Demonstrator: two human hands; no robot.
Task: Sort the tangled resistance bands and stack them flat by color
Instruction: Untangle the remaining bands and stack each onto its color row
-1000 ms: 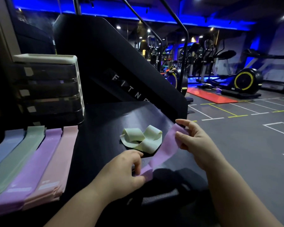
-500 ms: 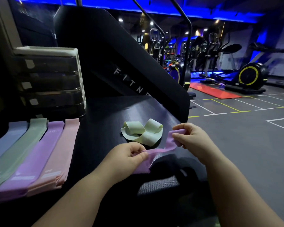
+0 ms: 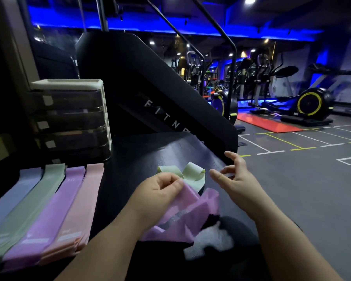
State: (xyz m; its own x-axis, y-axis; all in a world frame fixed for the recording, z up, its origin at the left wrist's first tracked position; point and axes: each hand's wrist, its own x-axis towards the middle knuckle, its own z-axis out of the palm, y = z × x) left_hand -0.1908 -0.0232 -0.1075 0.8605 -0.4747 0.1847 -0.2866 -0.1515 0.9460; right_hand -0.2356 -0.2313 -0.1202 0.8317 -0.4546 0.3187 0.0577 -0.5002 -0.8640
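Note:
My left hand [image 3: 160, 189] pinches one end of a purple band [image 3: 188, 213], which hangs loose and crumpled below it over the near table edge. My right hand [image 3: 233, 177] hovers just to the right with fingers spread, holding nothing. A pale green band [image 3: 190, 172] lies twisted on the black table [image 3: 142, 159] right behind my hands. At the left lie four flat stacks side by side: blue [image 3: 18, 191], green [image 3: 39, 197], purple [image 3: 55, 211] and pink [image 3: 79, 205].
A small drawer unit [image 3: 71, 118] with a white frame stands at the back left. A slanted black machine panel [image 3: 160, 102] borders the table behind. Gym floor with painted lines and exercise machines [image 3: 308, 104] lies to the right.
My right hand has let go of the purple band and opened. The band, stretched between both hands before, now droops from my left hand alone.

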